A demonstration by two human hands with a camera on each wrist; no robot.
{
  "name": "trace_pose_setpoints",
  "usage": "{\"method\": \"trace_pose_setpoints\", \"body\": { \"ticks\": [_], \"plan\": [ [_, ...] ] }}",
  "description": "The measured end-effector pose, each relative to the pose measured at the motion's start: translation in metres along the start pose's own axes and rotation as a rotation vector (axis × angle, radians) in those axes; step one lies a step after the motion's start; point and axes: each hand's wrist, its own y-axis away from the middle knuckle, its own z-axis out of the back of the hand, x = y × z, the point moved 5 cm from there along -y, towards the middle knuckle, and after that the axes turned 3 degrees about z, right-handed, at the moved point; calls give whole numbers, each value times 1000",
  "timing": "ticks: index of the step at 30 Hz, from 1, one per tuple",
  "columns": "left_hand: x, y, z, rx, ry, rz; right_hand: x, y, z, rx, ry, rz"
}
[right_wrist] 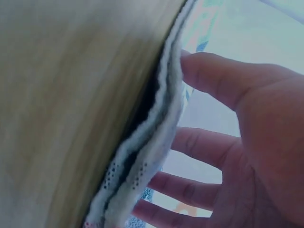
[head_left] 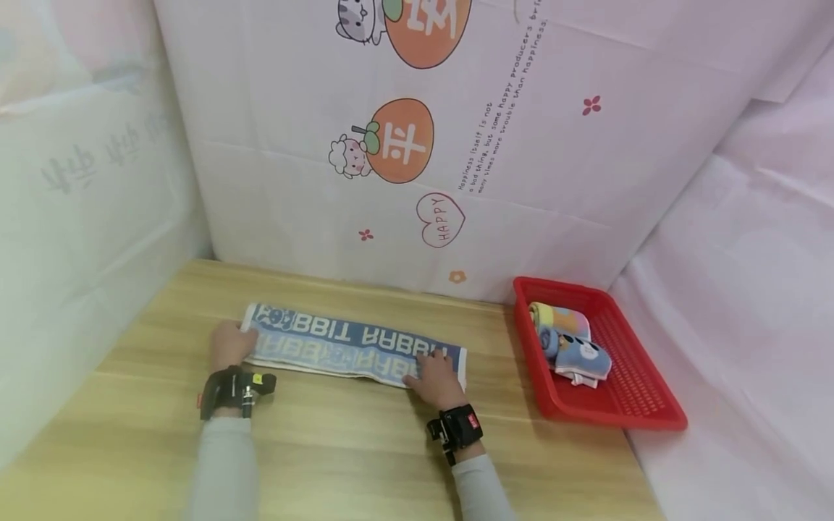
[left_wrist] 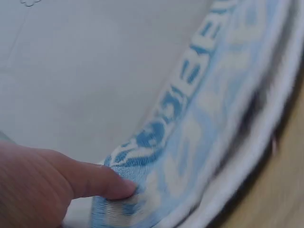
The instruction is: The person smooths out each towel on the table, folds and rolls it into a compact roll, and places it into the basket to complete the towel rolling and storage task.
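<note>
A blue and white towel (head_left: 339,344) with rabbit lettering lies folded into a long strip on the wooden table. At its left end my left hand (head_left: 233,344) grips the corner, one digit pressed on the patterned top in the left wrist view, the other fingers hidden. My right hand (head_left: 438,380) rests on the strip near its right end. The right wrist view shows the fingers (right_wrist: 194,145) spread and fairly straight against the towel, with the thumb apart from them. Layered white edges (right_wrist: 142,156) of the fold face my side.
To the right stands a red plastic basket (head_left: 547,394) with perforated walls. Inside it lie a rolled yellow and pink towel (head_left: 565,318) and a blue folded one (head_left: 583,358). Printed white cloth (head_left: 293,195) hangs behind the table and on both sides.
</note>
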Motion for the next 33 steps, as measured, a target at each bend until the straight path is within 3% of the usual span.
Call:
{"method": "trace_pose_setpoints", "body": {
  "ticks": [2, 6, 10, 14, 17, 20, 24, 29, 33],
  "plan": [
    [-6, 1, -2, -2, 82, 29, -2, 0, 1, -1, 0, 3],
    [-34, 5, -3, -17, 200, -1, -8, 0, 6, 9, -39, 34],
    [-69, 13, -11, -90, 292, -148, -15, 3, 16, 11, -159, 101],
    [-103, 27, -30, -173, 327, -310, -14, 6, 27, -12, -305, 177],
    [-126, 43, -50, -173, 322, -406, -7, 7, 33, -30, -394, 242],
    [-143, 60, -72, -122, 303, -478, 6, 7, 37, -38, -464, 293],
    [-161, 82, -105, -3, 283, -550, 16, 7, 39, -54, -506, 319],
    [-174, 110, -153, 171, 212, -651, 15, 4, 39, -82, -628, 249],
    [-178, 129, -180, 254, 133, -753, 6, 1, 43, -171, -715, 153]
  ]
}}
